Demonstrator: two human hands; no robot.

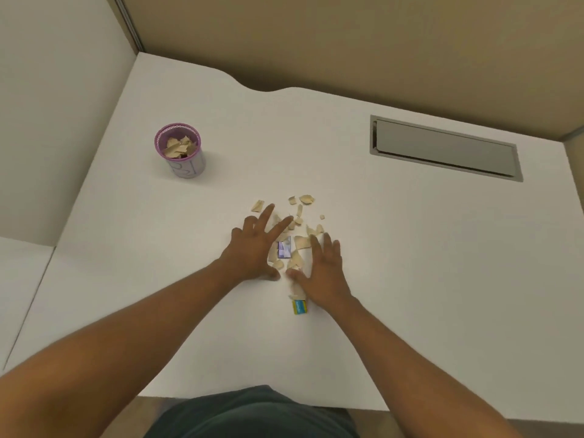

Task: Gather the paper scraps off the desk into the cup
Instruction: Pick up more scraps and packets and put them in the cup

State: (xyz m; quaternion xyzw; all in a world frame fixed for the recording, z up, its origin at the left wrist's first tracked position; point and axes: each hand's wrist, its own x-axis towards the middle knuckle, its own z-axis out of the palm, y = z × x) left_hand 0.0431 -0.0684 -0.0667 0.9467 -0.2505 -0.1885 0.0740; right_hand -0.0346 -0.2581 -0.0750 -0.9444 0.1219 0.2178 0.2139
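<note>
Several beige paper scraps [297, 245] lie scattered in the middle of the white desk [410, 248]. My left hand [256, 248] rests flat on the desk at the left of the pile, fingers spread over some scraps. My right hand [322, 270] lies flat at the pile's right side, fingers together. Between the two hands sits a small purple printed scrap [284, 250]. A yellow-and-blue scrap [300, 307] lies by my right wrist. The purple mesh cup [180, 150] stands upright at the far left, apart from both hands, with beige scraps inside.
A grey rectangular cable hatch [445, 148] is set into the desk at the back right. Beige partition walls [347, 42] close off the back and left. The desk's back edge curves inward behind the cup. My dark-clothed lap [252, 415] is at the front edge.
</note>
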